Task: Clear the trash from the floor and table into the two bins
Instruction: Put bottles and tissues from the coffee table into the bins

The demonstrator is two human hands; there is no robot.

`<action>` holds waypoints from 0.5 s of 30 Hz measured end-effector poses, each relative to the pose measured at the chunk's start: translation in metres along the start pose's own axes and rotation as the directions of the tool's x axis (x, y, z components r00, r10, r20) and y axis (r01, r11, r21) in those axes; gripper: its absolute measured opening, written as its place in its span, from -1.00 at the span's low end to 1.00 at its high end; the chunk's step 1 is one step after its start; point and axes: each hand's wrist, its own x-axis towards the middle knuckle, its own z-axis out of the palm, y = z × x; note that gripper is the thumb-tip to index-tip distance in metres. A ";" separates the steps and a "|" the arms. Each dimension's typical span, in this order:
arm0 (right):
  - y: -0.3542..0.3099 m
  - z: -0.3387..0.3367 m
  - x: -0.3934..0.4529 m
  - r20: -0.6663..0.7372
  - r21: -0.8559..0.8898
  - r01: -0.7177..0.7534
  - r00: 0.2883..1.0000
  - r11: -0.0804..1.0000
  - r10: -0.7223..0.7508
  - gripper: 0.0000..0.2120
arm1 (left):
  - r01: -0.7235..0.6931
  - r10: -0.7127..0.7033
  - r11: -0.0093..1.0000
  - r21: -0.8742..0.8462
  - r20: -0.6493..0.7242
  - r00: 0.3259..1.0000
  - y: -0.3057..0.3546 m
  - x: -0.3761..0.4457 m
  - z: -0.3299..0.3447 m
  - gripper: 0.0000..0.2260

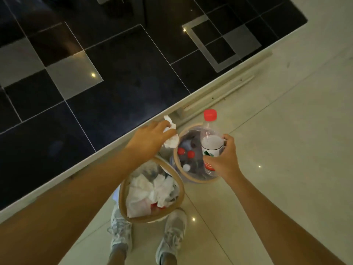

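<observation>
The left hand (pixel 150 138) has its grip clamped on a crumpled white paper tissue (pixel 170 134), and the right hand (pixel 222 157) clamps a clear plastic bottle with a red cap (pixel 210 131), both above the far round transparent bin with a tan rim (pixel 198 181), which holds red-capped bottles. The near matching tan-rimmed bin (pixel 179 188) holds wadded white paper, beside the glossy dark tiled surface (pixel 114 73).

Grey sneakers (pixel 172 234) on pale floor tiles (pixel 286 150)
</observation>
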 end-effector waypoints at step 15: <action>0.012 -0.012 0.007 0.161 -0.222 0.271 0.958 0.937 -0.238 -0.31 | 0.022 -0.023 1.000 0.018 0.023 0.999 0.035 0.023 0.005 -0.39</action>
